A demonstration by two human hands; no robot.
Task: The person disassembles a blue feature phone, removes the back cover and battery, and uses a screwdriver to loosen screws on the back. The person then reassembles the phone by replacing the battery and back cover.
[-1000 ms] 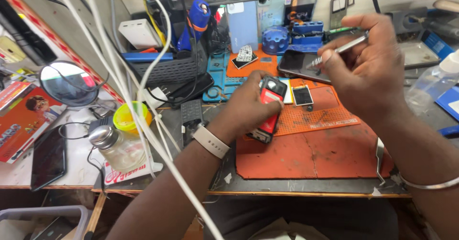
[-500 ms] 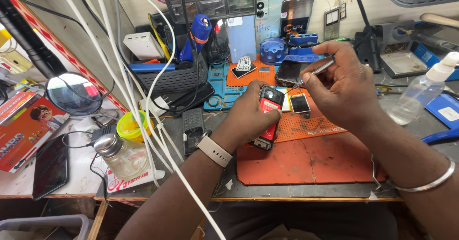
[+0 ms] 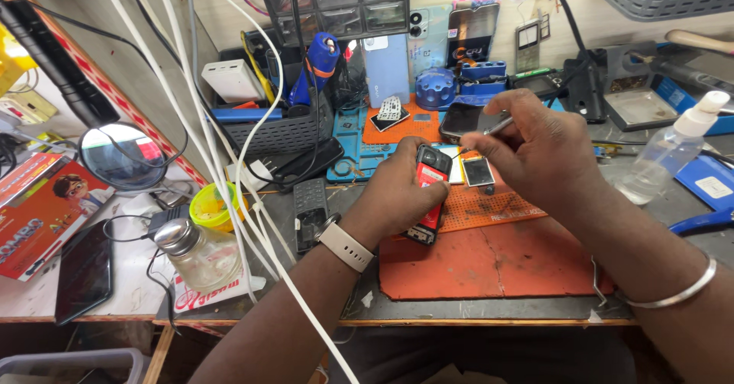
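The left hand (image 3: 401,193) grips a small red and black keypad phone with its casing opened (image 3: 428,193), fingers wrapped around its left edge, just as it did half a second ago. What differs is the right hand (image 3: 535,154): its slim metal tweezers (image 3: 493,128), pinched between thumb and fingertips, now angle down with the tip just beside the phone's far end, where earlier they stood higher and further right. That suggests the work is closing in on a part near the top of the phone. The phone lies tilted on the worn orange rubber mat (image 3: 497,258) near the middle of the table (image 3: 535,307), its upper end black with a round opening, its lower body red. A small loose square screen (image 3: 479,171) sits just right of it.
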